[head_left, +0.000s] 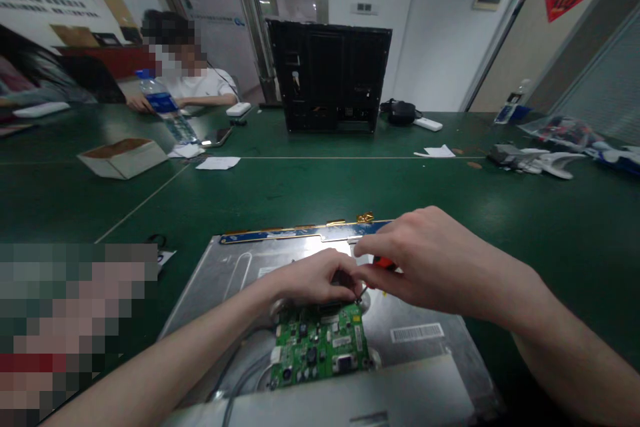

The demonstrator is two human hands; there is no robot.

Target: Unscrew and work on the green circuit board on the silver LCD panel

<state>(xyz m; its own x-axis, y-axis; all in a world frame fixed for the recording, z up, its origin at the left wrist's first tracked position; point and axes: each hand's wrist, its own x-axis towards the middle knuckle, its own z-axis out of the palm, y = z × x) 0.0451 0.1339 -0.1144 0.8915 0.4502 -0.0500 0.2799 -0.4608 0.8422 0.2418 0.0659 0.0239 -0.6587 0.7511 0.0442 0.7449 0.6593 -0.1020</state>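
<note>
A green circuit board (pixel 325 347) lies on the silver metal back of a display panel (pixel 213 293). My right hand (pixel 425 260) is closed around a screwdriver (pixel 384 262) with a red and black handle. The screwdriver's thin shaft slants down to the board's far right corner. At that same corner, the thumb and fingers of my left hand (pixel 320 275) are pinched together; whatever lies between them is hidden. Grey cables (pixel 245 373) run along the board's left side. A blue circuit strip (pixel 295 235) borders the panel's far edge.
Across the green table (pixel 320 187) stands a black monitor housing (pixel 335 77). An open box (pixel 123 159), a tilted water bottle (pixel 167 107) and paper (pixel 219 163) are at the left. Brackets (pixel 533 160) lie right. A person (pixel 205 83) sits opposite; a blurred area covers the near left.
</note>
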